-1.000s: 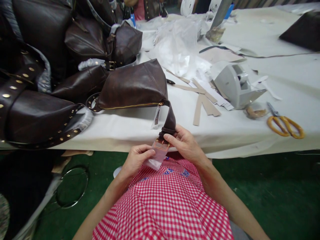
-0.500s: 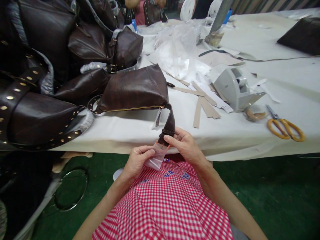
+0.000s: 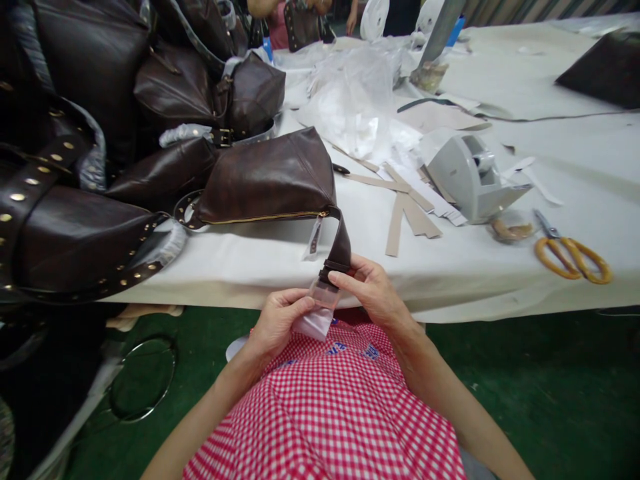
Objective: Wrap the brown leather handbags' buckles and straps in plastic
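A dark brown leather bag (image 3: pixel 273 177) with a gold zip lies on the table near its front edge. Its strap (image 3: pixel 340 245) hangs down from the right end to my hands. My right hand (image 3: pixel 373 290) is closed on the strap just above the buckle, thumb on top. A small clear plastic sleeve (image 3: pixel 320 320) now covers the buckle end. My left hand (image 3: pixel 283 317) pinches this sleeve at its left side. The buckle shows only faintly through the plastic. A plastic-wrapped zip pull (image 3: pixel 313 240) dangles from the bag.
Several brown studded bags (image 3: pixel 85 227) are heaped at the left. Right of the bag lie card strips (image 3: pixel 405 213), a grey tape dispenser (image 3: pixel 473 177) and yellow-handled scissors (image 3: pixel 573 257). Clear plastic bags (image 3: pixel 355 100) are piled behind. Another person's arm (image 3: pixel 263 7) shows at the far side.
The plastic sleeve has moved up over the buckle, which was partly bare before. My left hand has shifted slightly right and up with it. The right hand keeps its hold.
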Tool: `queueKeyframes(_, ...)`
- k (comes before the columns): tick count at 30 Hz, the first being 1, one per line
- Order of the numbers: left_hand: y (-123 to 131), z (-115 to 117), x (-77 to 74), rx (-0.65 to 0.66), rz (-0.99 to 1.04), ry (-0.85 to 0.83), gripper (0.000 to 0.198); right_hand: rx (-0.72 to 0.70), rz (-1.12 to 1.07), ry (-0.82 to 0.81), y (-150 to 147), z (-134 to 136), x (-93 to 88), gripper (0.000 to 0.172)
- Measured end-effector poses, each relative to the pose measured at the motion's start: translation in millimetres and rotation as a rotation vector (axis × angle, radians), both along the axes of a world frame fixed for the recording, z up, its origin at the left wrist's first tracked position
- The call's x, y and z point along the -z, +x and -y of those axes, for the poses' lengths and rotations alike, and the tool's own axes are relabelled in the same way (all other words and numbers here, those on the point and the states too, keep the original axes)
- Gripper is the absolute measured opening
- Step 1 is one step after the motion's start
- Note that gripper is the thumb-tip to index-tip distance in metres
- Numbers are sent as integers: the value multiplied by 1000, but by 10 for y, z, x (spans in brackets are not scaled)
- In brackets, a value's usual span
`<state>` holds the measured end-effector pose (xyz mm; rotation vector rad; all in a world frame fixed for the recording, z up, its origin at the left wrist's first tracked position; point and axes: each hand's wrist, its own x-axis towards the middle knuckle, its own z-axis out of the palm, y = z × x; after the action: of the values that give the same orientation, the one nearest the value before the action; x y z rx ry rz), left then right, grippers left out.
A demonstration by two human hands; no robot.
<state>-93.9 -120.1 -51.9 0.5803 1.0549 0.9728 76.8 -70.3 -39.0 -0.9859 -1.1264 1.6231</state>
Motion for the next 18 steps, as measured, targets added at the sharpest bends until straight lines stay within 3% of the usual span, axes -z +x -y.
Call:
queueKeyframes(7, 15, -31, 88, 4, -11, 26, 27, 16, -41, -48, 18, -29, 19, 21)
queueKeyframes(14, 0, -102, -59, 69, -209, 75, 33, 21, -70, -73, -34, -16, -48, 28)
queueKeyframes(18, 5, -226, 42, 48, -193, 32, 43, 19, -44, -34, -70, -86, -50, 33)
